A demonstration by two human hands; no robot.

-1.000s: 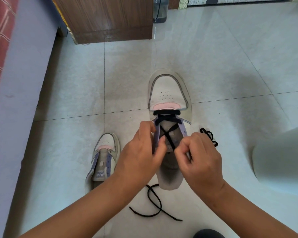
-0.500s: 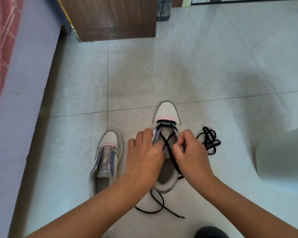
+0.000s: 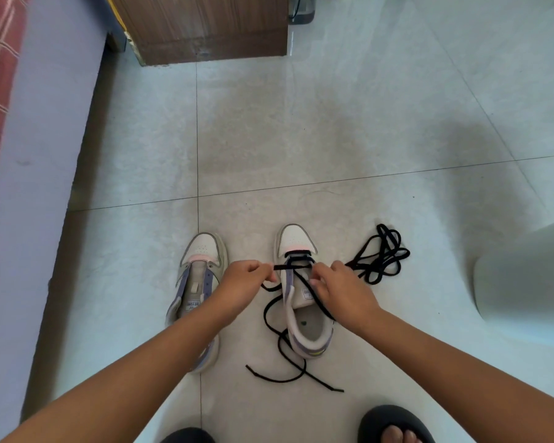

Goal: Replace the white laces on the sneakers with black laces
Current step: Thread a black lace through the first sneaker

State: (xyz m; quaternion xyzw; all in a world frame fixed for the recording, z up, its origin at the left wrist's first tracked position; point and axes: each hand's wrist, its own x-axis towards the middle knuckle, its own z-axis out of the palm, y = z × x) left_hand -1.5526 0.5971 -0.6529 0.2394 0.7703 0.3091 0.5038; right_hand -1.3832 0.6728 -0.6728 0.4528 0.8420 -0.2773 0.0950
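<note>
Seemingly both hands' grip on black lace (image 3: 296,279)

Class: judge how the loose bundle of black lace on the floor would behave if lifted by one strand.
The spare black lace lies in slack tangled loops, so probably floppy, trailing and unravelling. It looks thin, so likely very light. Loops might snag one another.

Your left hand (image 3: 247,279) and right hand (image 3: 341,289) are showing bare, with no gloves, rings or watch on them. Both forearms are running bare right to the lower edge of the view, no sleeve reaching them. Down at the bottom you're wearing a dark slipper (image 3: 394,422) with an open front, toes peeking out of it. A second dark rounded slipper tip (image 3: 187,436) is just showing at the lower edge.
</note>
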